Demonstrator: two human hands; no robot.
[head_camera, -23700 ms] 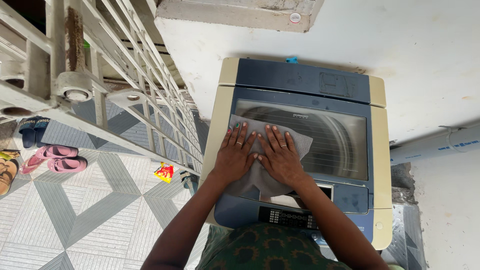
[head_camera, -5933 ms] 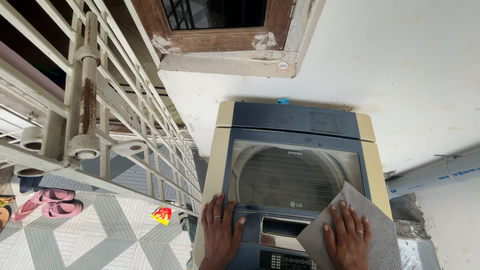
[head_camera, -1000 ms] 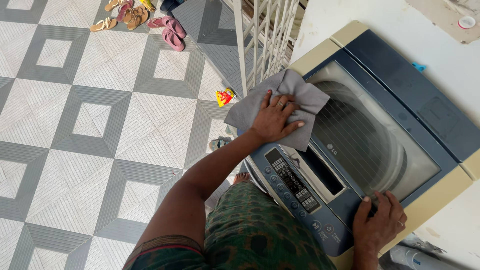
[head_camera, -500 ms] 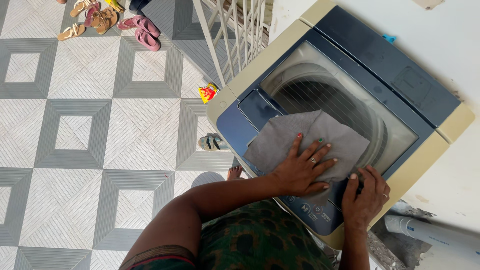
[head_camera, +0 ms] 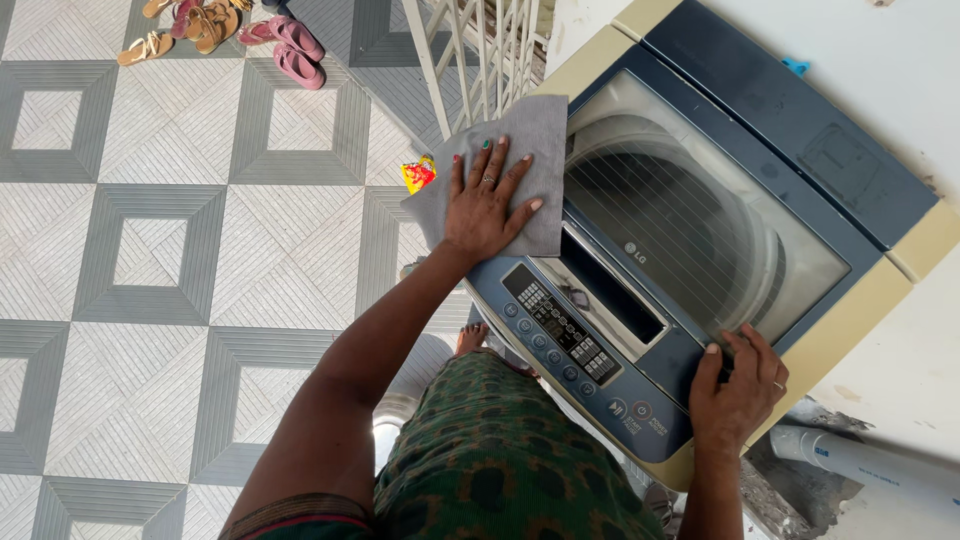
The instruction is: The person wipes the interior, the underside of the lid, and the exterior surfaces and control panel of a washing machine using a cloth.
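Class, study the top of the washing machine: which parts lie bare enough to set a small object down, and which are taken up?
Bare: the clear lid window between the grey cloth and the dark blue rear panel, and that panel itself. Crowded: the left front corner, where the left hand presses the cloth, and the right front corner under the right hand. The button panel between them is uncovered.

The left hand (head_camera: pixel 485 205) lay flat on a cloth (head_camera: pixel 500 175) spread over the left front corner of the washing machine (head_camera: pixel 760 110), while the right hand (head_camera: pixel 738 385) rested on the machine's right front corner, beside the lid (head_camera: pixel 700 240). The control panel (head_camera: pixel 575 345) ran along the front edge between the two hands. To the machine's left stood a metal gate (head_camera: pixel 480 50), with a small packet (head_camera: pixel 420 173) on the tiled floor (head_camera: pixel 150 300) just beside the cloth and sandals (head_camera: pixel 230 30) farther off.
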